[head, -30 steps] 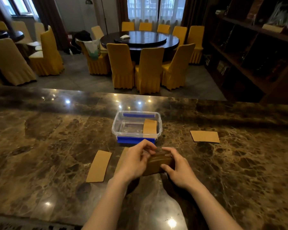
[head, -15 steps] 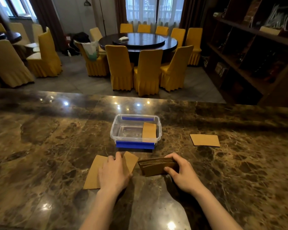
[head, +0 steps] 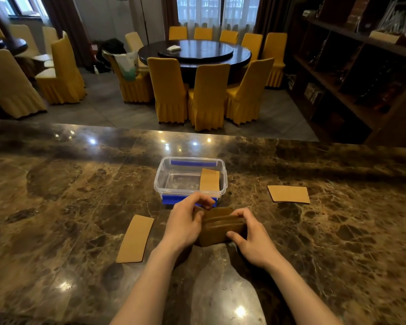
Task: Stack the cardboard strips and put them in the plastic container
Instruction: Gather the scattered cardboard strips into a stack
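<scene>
Stack [head: 222, 227] at frame centre is pinched between left hand [head: 185, 222] and right hand [head: 253, 242]; uneven edges could be fanned out if squeezed off-centre.

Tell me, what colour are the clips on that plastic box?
Blue clips on a clear box, seen in the head view.

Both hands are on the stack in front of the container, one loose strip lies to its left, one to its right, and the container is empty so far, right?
Not quite: the head view shows the plastic container already holds one cardboard strip at its right end. The rest holds: left hand and right hand grip the stack, with a loose strip on the left and another on the right.
</scene>
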